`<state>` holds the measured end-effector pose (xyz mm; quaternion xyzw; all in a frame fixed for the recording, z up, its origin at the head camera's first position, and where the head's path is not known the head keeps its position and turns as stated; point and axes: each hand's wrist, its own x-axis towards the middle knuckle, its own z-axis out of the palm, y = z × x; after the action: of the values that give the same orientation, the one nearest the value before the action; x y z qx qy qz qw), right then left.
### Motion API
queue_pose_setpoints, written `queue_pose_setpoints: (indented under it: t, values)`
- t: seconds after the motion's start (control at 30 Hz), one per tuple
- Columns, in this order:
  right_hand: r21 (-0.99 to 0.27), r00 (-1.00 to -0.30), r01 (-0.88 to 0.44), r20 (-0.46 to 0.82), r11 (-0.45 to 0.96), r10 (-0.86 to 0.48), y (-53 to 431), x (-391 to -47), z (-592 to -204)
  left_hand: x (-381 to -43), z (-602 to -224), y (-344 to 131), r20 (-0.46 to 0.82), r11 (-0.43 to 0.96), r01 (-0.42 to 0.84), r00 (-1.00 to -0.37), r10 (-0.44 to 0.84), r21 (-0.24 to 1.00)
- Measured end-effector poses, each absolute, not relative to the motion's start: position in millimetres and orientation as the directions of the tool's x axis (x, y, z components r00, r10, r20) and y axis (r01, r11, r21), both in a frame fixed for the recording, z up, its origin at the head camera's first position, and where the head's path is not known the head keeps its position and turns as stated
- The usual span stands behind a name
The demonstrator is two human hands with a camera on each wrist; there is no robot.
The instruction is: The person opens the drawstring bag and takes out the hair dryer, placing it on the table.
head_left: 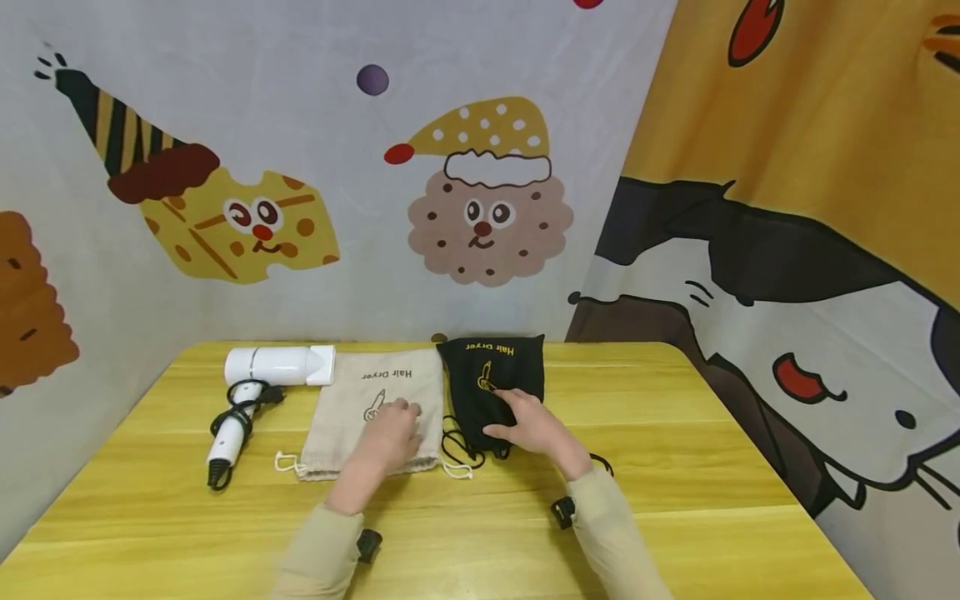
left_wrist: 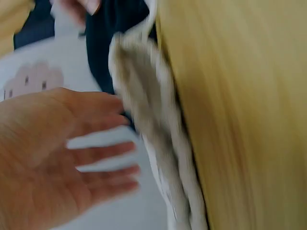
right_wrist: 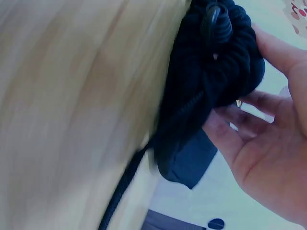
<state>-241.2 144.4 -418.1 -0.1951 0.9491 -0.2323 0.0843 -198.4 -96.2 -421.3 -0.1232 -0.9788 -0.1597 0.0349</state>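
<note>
A beige drawstring bag (head_left: 337, 417) printed "Hair Dryer" lies flat on the table, its mouth toward me. My left hand (head_left: 392, 433) hovers close over it, and in the left wrist view the fingers (left_wrist: 105, 151) are extended beside the bag's parted hem (left_wrist: 163, 139). To the right lies a black drawstring bag (head_left: 468, 417) with yellow print, bulging, its mouth gathered. My right hand (head_left: 534, 423) rests on its right side with fingers spread. From the gathered mouth in the right wrist view, a ribbed black cord end (right_wrist: 218, 26) pokes out.
A white hair dryer (head_left: 277, 367) with its black cord wound round the handle lies left of the beige bag, its nozzle at that bag's edge. The wooden table (head_left: 675, 500) ends at the back against a cartoon-printed cloth (head_left: 360, 192).
</note>
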Motion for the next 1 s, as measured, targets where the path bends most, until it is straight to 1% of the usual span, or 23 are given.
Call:
queue_pose_setpoints:
  t: [0.1,0.17,0.23,0.37,0.5,0.67,0.8,1.0]
  values:
    - [-0.424,-0.901,-0.364,-0.064,0.829,-0.428,147.6,-236.9,-415.5,-201.0,-425.1,-72.2,0.244,0.885,0.389,-0.912,0.331,0.256]
    - [-0.384,-0.894,-0.384,-0.073,0.840,-0.442,149.2,-234.3,-414.4,-201.7,-426.2,-58.7,0.274,0.871,0.439,-0.885,0.376,0.223]
    - [-0.348,-0.890,-0.394,-0.084,0.850,-0.447,150.3,-232.0,-414.1,-202.0,-427.1,-48.4,0.260,0.867,0.456,-0.878,0.402,0.201]
    - [-0.321,-0.889,-0.403,-0.084,0.857,-0.450,152.1,-228.8,-415.9,-203.9,-428.6,-36.1,0.221,0.875,0.459,-0.879,0.423,0.150]
    - [-0.312,-0.873,-0.460,-0.012,0.832,-0.487,153.9,-228.4,-417.5,-206.8,-429.3,-29.4,0.186,0.888,0.447,-0.887,0.424,0.109]
    - [-0.260,-0.821,-0.566,0.085,0.783,-0.565,154.9,-229.9,-417.8,-209.6,-429.2,-21.1,0.138,0.907,0.420,-0.901,0.411,0.040]
    - [-0.243,-0.794,-0.606,0.120,0.757,-0.597,154.7,-229.5,-417.1,-209.7,-431.2,-15.7,0.146,0.910,0.414,-0.900,0.411,-0.009]
    - [-0.172,-0.774,-0.633,0.149,0.755,-0.615,152.7,-226.7,-417.4,-210.5,-431.0,-13.7,0.163,0.906,0.422,-0.893,0.420,-0.023]
